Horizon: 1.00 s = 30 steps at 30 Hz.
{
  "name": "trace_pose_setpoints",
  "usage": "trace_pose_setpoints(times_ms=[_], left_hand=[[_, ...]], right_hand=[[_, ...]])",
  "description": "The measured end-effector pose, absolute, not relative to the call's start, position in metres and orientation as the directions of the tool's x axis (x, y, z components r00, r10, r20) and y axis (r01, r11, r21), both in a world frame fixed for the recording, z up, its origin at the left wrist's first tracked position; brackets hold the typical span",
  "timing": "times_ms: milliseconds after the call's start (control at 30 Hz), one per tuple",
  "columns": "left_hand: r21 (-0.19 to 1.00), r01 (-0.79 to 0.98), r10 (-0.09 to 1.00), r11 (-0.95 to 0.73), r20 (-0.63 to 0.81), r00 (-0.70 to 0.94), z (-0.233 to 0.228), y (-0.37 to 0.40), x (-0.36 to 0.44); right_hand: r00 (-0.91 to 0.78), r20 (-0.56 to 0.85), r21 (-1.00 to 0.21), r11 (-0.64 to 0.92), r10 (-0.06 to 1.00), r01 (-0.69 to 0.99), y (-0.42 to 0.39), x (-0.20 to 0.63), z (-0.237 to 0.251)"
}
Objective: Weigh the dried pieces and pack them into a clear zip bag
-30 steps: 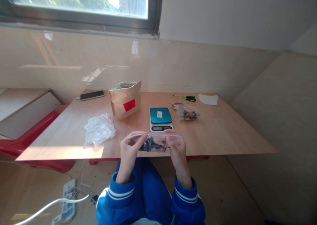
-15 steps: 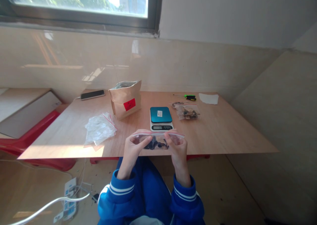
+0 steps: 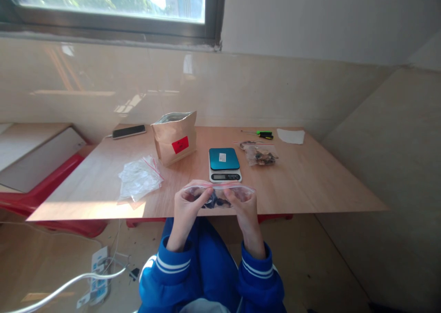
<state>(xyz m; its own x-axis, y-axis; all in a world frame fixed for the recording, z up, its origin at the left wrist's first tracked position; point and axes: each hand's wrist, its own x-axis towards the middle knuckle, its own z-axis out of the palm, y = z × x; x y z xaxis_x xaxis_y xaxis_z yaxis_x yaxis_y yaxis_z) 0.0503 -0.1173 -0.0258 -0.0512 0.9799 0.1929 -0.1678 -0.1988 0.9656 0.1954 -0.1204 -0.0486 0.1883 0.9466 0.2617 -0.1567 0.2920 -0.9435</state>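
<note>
Both hands grip a clear zip-lock bag with a red seal line, held at the table's front edge. Dark and tan dried pieces show inside it. My left hand pinches the seal left of its middle, thumb on the near side. On the right part of the same seal, my right hand pinches with its thumb close to the left one. Just beyond the bag sits a kitchen scale with a blue-green top; its display is too small to read.
An open brown paper pouch with a red label stands behind left. Clear empty bags lie before it, a phone farther back. Filled bags, screwdrivers and white paper are at right. A power strip lies on the floor.
My right hand has slid slightly left along the seal, bringing its thumb nearer the left thumb. The left hand keeps its pinch, and the things on the table have not moved.
</note>
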Motion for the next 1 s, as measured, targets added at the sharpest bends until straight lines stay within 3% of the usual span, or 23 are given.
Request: trace_pose_setpoints(times_ms=[300,567,700,833,1000], left_hand=[[0.970,-0.130,0.968,-0.208,0.185,-0.167,-0.024,-0.119,0.058],[0.971,-0.200,0.991,-0.134,0.136,-0.004,-0.032,-0.117,0.048],[0.965,-0.188,0.982,-0.185,0.186,-0.008,-0.030,-0.118,0.047],[0.964,-0.155,0.976,-0.218,0.219,-0.008,-0.025,-0.119,0.049],[0.964,-0.148,0.975,-0.219,0.212,-0.064,-0.026,-0.120,0.054]], right_hand=[[0.339,0.397,-0.897,0.439,0.853,-0.053,-0.121,0.183,-0.047],[0.122,0.291,-0.933,0.310,0.949,-0.183,-0.122,0.188,-0.043],[0.067,0.295,-0.922,0.302,0.953,-0.240,-0.124,0.188,-0.042],[0.068,0.346,-0.901,0.352,0.936,-0.256,-0.122,0.186,-0.044],[0.205,0.332,-0.918,0.365,0.921,-0.155,-0.121,0.180,-0.045]])
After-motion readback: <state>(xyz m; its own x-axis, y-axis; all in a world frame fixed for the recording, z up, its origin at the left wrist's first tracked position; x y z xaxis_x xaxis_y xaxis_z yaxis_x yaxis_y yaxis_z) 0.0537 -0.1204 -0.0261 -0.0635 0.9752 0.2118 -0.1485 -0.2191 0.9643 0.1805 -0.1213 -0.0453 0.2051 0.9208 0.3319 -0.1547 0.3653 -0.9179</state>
